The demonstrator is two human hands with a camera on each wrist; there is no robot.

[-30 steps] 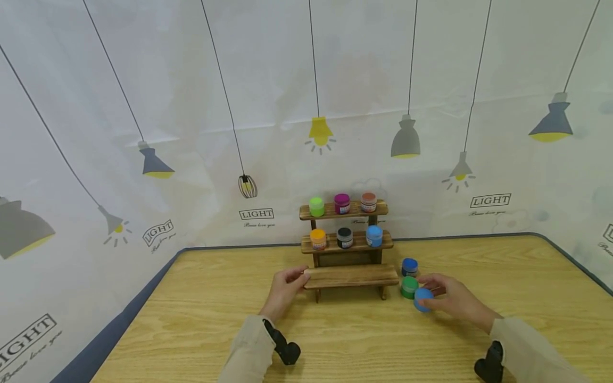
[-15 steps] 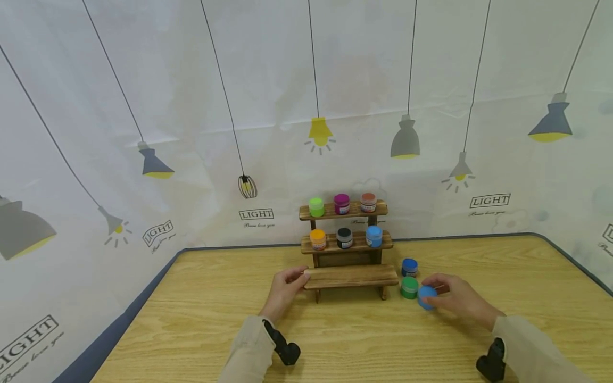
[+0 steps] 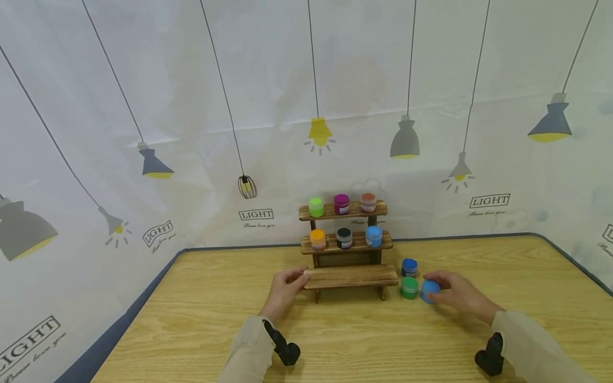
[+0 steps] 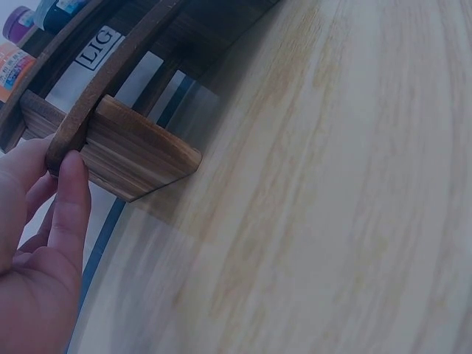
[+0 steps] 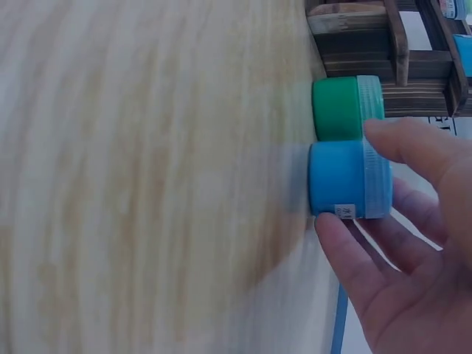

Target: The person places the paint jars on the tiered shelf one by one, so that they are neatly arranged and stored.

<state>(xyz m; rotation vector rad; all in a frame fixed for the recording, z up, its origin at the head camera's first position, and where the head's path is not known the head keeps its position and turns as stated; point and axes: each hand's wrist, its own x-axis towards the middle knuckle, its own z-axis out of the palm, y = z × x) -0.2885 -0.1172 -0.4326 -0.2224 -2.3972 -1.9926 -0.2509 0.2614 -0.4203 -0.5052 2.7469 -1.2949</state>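
My left hand (image 3: 283,290) pinches the left end of the lowest tier of a three-tier wooden display stand (image 3: 351,276); in the left wrist view its thumb and finger close on the plank's end (image 4: 68,136). On the table to the right of the stand, my right hand (image 3: 462,295) holds a light blue paint jar (image 3: 430,292) between thumb and fingers. That jar stands upright beside a green jar (image 3: 409,288), and the right wrist view has the two side by side. A dark blue jar (image 3: 409,267) is just behind the green one.
Three jars, lime (image 3: 316,207), purple (image 3: 341,204) and brown (image 3: 368,202), line the top tier. On the middle tier are orange (image 3: 318,240), black (image 3: 344,238) and light blue jars (image 3: 374,236). A lamp-printed cloth wall (image 3: 445,213) rises behind the table (image 3: 210,319).
The right hand has shifted the light blue jar right and slightly back, from in front of the green jar to its right side. The left hand has stayed at the stand's end.
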